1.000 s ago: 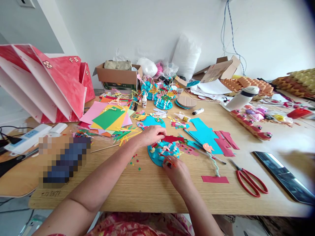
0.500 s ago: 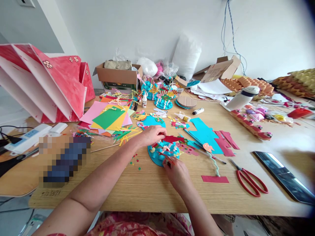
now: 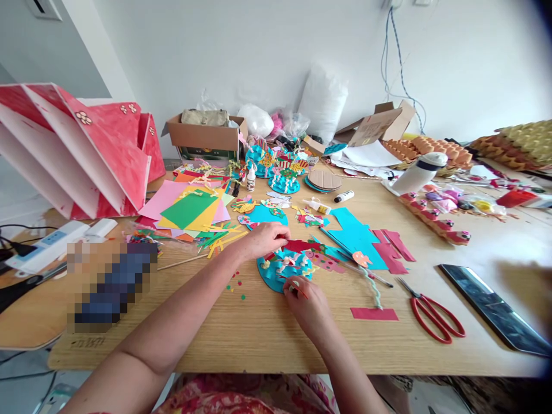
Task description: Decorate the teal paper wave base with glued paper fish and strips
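Observation:
In front of me lies a round blue paper craft [image 3: 271, 280] with curled blue paper strips and twisted pale yarn on it. Above its back edge, my left hand [image 3: 268, 237] pinches its fingertips at a dark red paper piece [image 3: 298, 246]. At the front right of the craft, my right hand [image 3: 308, 303] has its fingers closed round a thin red item [image 3: 299, 288], whose kind I cannot make out. Just right of the craft is a pink spotted paper cutout [image 3: 330, 263]. Tiny coloured paper dots [image 3: 242, 297] are scattered to its left.
Red-handled scissors [image 3: 437, 316], a red paper strip [image 3: 374, 314] and a phone [image 3: 495, 310] lie on the right. Blue paper [image 3: 356, 238] is behind them. Coloured sheets [image 3: 192, 208] are stacked at the left. Glue bottles [image 3: 250, 179] and finished blue crafts [image 3: 284, 183] stand farther back.
The view has shifted slightly. My right hand has turned a little, and the thin red item shows at a different angle. My left hand stays at the dark red paper piece.

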Available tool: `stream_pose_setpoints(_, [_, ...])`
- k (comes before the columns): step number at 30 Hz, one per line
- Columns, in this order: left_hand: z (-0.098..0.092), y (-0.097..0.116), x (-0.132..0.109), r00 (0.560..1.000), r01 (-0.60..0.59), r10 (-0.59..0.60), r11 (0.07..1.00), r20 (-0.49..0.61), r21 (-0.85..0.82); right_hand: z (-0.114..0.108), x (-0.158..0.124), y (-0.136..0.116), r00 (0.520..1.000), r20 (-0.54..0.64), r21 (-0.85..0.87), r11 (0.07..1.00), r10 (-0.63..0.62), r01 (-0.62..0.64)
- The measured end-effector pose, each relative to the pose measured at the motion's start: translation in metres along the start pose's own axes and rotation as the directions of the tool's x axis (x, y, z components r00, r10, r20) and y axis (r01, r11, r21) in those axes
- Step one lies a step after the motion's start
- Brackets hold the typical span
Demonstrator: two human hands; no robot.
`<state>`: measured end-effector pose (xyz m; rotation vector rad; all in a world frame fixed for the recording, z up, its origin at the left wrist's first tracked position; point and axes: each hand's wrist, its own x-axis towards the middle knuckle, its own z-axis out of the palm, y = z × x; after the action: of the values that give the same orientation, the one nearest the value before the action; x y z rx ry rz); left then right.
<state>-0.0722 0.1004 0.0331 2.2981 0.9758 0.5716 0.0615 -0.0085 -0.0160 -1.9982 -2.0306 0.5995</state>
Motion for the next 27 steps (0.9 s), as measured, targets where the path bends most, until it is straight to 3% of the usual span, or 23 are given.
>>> stream_pose_setpoints(16, [-0.002,0.001,0.0,1.0,0.027,-0.027,1.0,0.007,-0.005,-0.002,-0.01,0.008,0.988,-0.14,0.369,0.929,0.061,-0.006])
stream_pose_setpoints(27, [-0.002,0.002,0.0,1.0,0.014,-0.014,1.0,0.012,-0.002,-0.008,0.001,0.013,0.995,-0.028,0.517,0.853,0.1,-0.071])
